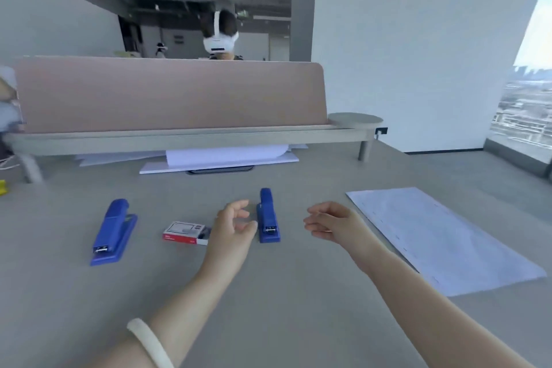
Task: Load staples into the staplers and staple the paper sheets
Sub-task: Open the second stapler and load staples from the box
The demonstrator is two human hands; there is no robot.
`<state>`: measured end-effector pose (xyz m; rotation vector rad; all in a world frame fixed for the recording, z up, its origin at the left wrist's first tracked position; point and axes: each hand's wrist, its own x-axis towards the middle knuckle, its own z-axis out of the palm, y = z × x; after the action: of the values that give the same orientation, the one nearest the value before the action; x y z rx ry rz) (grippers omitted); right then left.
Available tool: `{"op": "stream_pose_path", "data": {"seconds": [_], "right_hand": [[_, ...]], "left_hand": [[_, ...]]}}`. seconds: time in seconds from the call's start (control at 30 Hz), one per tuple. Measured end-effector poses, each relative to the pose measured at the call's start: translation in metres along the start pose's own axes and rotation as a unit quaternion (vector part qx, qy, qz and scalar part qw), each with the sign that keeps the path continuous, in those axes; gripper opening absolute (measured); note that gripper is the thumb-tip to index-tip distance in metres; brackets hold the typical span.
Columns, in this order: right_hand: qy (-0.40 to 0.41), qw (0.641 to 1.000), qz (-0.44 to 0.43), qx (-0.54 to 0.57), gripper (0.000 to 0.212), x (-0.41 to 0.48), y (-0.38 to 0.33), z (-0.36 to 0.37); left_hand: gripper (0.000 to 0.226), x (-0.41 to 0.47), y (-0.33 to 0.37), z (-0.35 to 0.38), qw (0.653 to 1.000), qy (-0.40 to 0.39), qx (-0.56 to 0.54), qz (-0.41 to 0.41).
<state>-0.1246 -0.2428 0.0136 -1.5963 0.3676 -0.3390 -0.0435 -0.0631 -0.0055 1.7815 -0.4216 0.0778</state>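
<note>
left grip [231,225] loosely curled, empty | right grip [331,222] relaxed, empty | right stapler [268,218] on worktop [268,308] between both grips, just beside left grip, long axis running away from the person | staple box [185,232] just left of left grip | paper sheets [433,239] right of right grip

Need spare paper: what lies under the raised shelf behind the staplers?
Under the shelf lie white paper sheets on a flat white board, with a dark edge of something beneath it. The shelf covers their rear parts.
</note>
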Motion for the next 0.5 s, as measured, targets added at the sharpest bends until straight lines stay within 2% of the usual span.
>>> {"op": "stream_pose_path", "data": {"seconds": [0.23, 0.37, 0.5], "right_hand": [[0.046, 0.997, -0.008, -0.055, 0.012, 0.048, 0.028, 0.011], [0.04, 0.992, -0.027, -0.117, 0.013, 0.05, 0.038, 0.01], [0.033, 0.988, -0.037, -0.149, 0.01, 0.047, 0.039, 0.01]], "left_hand": [[0.038, 0.038, -0.019, 0.024, 0.992, 0.022, 0.119, -0.016], [0.044, 0.053, -0.015, 0.038, 0.965, -0.024, 0.259, -0.008], [0.034, 0.064, -0.01, 0.042, 0.948, -0.052, 0.314, -0.013]]}}
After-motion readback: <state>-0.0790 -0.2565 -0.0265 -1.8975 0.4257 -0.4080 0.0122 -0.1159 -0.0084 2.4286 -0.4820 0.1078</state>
